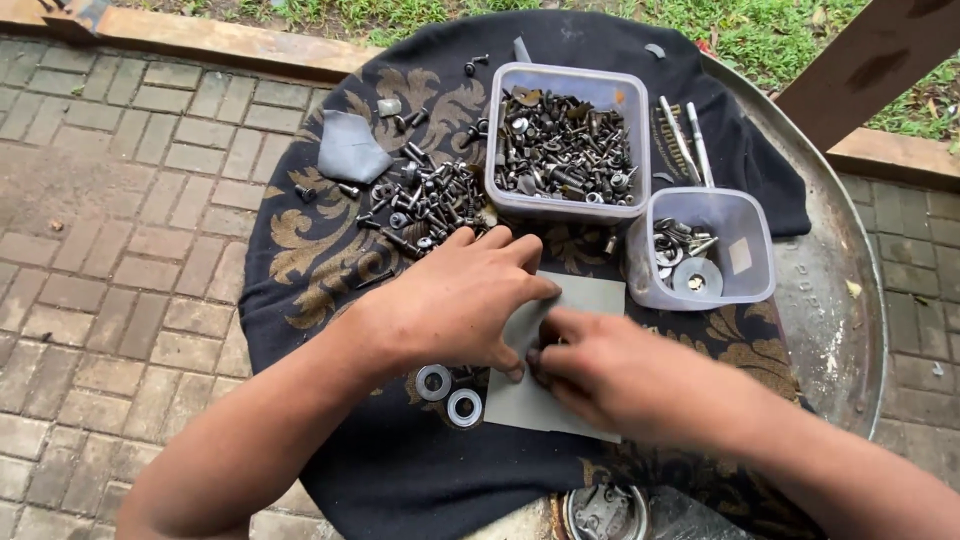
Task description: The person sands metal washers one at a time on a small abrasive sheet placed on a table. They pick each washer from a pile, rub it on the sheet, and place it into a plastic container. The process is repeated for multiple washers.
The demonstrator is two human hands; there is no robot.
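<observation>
My left hand [462, 300] rests palm down on a grey rectangular sheet [580, 295] that lies on a black cloth with gold patterns [300, 260]. My right hand [610, 370] lies on the sheet's lower part, fingertips pinched together against the left thumb; what they pinch is hidden. Two shiny metal washers [448, 394] lie on the cloth just left of the sheet, below my left hand. A loose pile of dark screws and bolts [425, 200] lies beyond my left hand.
A large clear plastic tub [567, 140] holds several dark bolts and nuts. A smaller clear tub [702, 250] holds washers and small parts. The cloth covers a round metal tabletop [840, 300]. A grey scrap [350, 150] and two metal rods [690, 140] lie nearby. Brick paving surrounds the table.
</observation>
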